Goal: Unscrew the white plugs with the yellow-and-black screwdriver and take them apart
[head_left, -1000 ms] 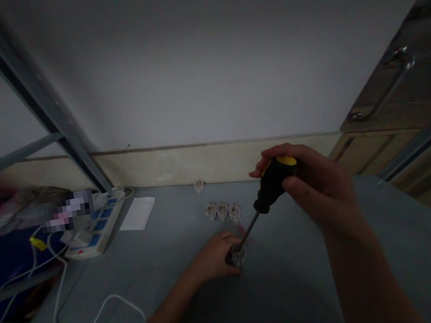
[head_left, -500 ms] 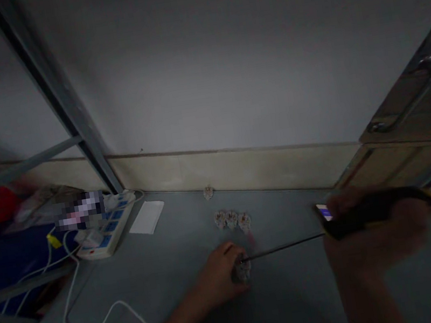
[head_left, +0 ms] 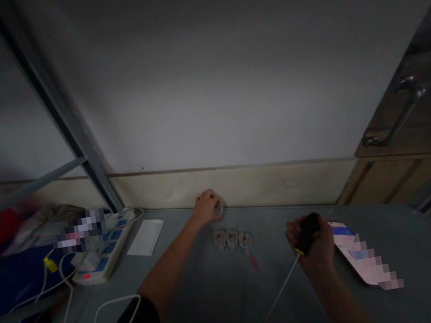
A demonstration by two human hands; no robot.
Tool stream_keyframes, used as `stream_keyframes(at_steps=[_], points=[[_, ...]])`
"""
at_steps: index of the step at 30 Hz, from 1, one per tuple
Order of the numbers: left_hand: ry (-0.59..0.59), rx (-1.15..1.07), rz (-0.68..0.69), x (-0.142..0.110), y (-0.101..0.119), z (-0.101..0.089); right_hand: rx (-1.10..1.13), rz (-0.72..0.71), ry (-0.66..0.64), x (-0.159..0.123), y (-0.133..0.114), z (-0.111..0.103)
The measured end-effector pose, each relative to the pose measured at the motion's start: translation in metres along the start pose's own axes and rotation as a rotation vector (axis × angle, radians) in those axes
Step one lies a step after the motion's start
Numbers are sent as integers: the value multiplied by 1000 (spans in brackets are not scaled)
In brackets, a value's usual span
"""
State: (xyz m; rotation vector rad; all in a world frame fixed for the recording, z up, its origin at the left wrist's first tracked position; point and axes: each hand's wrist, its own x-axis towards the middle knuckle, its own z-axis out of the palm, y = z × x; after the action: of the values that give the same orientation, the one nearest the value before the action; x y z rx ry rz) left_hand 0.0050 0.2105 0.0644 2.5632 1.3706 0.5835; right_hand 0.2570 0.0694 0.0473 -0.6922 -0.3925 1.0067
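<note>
At the back of the table, near the wall, my left hand (head_left: pixel 205 207) has its fingers curled around a small clear-grey plug piece (head_left: pixel 218 208). Whether a second such piece lies behind the fingers I cannot tell. My right hand (head_left: pixel 319 243) grips a screwdriver (head_left: pixel 307 230) by its black and yellow handle. Its long thin shaft slants down to the left, and the tip is over the near part of the table, away from any piece. Between the hands, three similar plug pieces (head_left: pixel 233 239) with metal parts sit in a row. A blurry pink-red mark (head_left: pixel 255 262) shows below the rightmost one.
A lit phone (head_left: pixel 359 258) lies right of my right hand. On the left are a white card (head_left: pixel 146 238), a power strip (head_left: pixel 107 255) with white cables, and a metal frame post (head_left: pixel 56 115). The wall (head_left: pixel 206 103) bounds the table's back.
My left hand has moved from the screwdriver tip to the table's back, where a lone piece stood. My right hand has drawn left, tilting the screwdriver downward and uncovering the phone. The view has shifted slightly.
</note>
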Motion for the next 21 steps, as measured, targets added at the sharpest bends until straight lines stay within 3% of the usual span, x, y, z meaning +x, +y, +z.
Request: stream_keyframes(at_steps=[5, 10, 18, 21], points=[[28, 104, -54, -2, -3, 18, 47, 44, -23, 1, 2, -8], [49, 49, -82, -20, -1, 23, 82, 83, -4, 5, 0, -13], [-106, -249, 57, -82, 2, 26, 116, 97, 41, 7, -11, -15], [-146, -291, 48, -104, 7, 25, 106, 54, 57, 6, -15, -14]])
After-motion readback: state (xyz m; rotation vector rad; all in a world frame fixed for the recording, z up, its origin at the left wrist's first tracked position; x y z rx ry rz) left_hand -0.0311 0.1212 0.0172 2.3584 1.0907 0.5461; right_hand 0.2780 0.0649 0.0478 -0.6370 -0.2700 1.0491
